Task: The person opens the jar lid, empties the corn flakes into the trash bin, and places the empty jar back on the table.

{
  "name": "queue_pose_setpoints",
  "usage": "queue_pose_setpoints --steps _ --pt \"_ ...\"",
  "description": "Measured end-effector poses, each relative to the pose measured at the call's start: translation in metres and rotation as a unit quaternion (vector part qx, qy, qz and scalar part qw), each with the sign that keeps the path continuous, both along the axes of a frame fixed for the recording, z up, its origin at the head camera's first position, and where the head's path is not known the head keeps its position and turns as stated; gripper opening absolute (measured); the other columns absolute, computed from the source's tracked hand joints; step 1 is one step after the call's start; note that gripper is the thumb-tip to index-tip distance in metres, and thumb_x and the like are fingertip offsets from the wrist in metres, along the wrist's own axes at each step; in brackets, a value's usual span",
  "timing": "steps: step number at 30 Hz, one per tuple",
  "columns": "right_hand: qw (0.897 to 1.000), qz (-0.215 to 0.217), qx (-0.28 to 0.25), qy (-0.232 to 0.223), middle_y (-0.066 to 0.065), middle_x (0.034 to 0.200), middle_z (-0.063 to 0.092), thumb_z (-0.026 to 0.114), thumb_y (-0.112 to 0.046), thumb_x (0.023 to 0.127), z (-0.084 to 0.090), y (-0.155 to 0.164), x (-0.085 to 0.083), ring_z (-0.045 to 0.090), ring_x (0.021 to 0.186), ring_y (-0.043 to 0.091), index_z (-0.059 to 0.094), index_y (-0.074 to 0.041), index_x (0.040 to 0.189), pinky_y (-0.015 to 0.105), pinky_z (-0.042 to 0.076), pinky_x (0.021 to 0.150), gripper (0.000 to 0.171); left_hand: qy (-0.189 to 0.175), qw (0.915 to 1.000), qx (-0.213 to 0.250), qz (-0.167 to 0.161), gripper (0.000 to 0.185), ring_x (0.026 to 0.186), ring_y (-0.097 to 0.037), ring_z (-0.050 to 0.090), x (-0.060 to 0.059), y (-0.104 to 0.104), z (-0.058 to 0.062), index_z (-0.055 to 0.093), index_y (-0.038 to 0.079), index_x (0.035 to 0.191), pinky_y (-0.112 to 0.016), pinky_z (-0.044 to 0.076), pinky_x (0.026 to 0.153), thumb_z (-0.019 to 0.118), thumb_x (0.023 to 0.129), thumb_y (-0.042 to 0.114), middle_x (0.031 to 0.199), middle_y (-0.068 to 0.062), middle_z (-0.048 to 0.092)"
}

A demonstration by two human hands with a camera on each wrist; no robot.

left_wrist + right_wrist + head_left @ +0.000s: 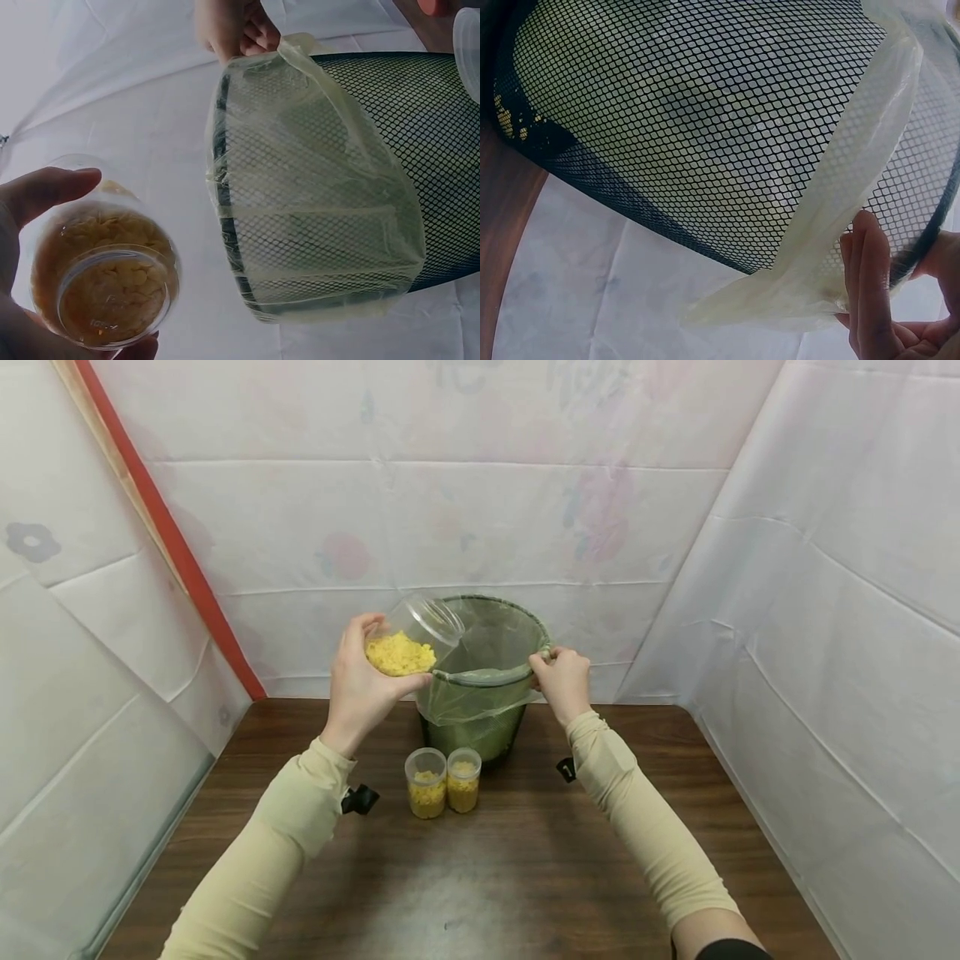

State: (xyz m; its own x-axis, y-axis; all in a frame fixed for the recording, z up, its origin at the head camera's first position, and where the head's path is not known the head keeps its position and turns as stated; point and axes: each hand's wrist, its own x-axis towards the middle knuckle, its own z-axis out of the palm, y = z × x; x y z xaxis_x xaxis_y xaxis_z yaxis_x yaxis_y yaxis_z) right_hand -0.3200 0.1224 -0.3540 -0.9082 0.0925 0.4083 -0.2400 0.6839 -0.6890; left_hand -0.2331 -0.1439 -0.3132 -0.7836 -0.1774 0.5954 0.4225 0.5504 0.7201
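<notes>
My left hand [365, 681] grips a clear plastic jar [105, 277] partly filled with yellow crumbly bits [400, 654]. The jar is tilted, its mouth toward the upper left rim of a mesh waste bin [682, 135]. A thin, pale yellow-green bag [322, 195] lines the bin and folds over its rim. On the bin's right side, my right hand [562, 681] pinches the rim and the bag, thumb and fingers on either side, as the right wrist view shows. The bin's bottom inside is hidden in the head view.
Two clear jars stand in front of the bin, a left jar [426, 783] and a right jar [463, 781], both holding yellow bits. The brown wooden table [465, 893] meets a white sheet wall [465, 527] behind the bin. A red strip [172, 535] runs down the left corner.
</notes>
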Motion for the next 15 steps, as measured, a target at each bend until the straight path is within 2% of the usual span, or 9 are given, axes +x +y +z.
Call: queue_pose_setpoints --steps 7,15 --pt "1.000 0.011 -0.001 -0.010 0.005 0.053 0.066 0.053 -0.025 0.087 0.0002 0.0011 0.0026 0.063 0.046 0.014 0.064 -0.011 0.071 0.028 0.044 0.042 0.024 0.015 0.9997 -0.017 -0.005 0.090 0.120 -0.029 0.049 -0.0038 0.0032 0.0009 0.050 0.012 0.133 -0.049 0.034 0.103 0.092 0.054 0.025 0.132 -0.011 0.054" --pt "1.000 0.017 0.013 -0.006 0.004 0.053 0.065 0.052 -0.023 0.087 0.0022 0.0011 0.0015 0.062 0.046 0.015 0.062 -0.010 0.067 0.028 0.041 0.041 0.026 0.008 1.0000 0.004 0.002 0.093 0.123 -0.027 0.050 -0.0049 0.0092 0.0043 0.046 0.011 0.132 -0.048 0.037 0.101 0.092 0.053 0.028 0.130 -0.011 0.056"
